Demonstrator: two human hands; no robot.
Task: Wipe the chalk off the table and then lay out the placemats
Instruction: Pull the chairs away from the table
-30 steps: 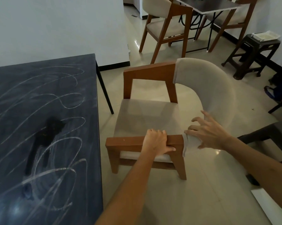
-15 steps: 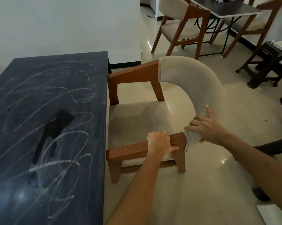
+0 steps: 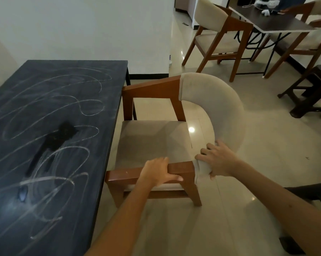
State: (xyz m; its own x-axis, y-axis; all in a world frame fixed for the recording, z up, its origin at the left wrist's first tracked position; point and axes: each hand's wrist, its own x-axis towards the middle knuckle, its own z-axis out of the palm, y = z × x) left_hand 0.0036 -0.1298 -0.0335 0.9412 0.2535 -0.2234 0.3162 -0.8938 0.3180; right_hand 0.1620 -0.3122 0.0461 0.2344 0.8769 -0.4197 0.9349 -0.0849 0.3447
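A dark table fills the left of the view, covered in looping white chalk scribbles with one black wiped patch. A wooden armchair with beige seat and curved beige backrest stands against the table's right edge. My left hand grips the chair's near wooden armrest, fingers curled over the top and thumb on the outer side. My right hand holds the lower end of the padded backrest, fingers curled over it. No placemats or cloth are in sight.
A second dark table with two matching chairs stands at the back right. A dark wooden stool sits at the right edge. White walls rise behind the chalked table. Glossy tiled floor lies right of the chair.
The chair has moved left toward the table, from a clear gap to its front edge at the table's side. Both hands kept their hold.
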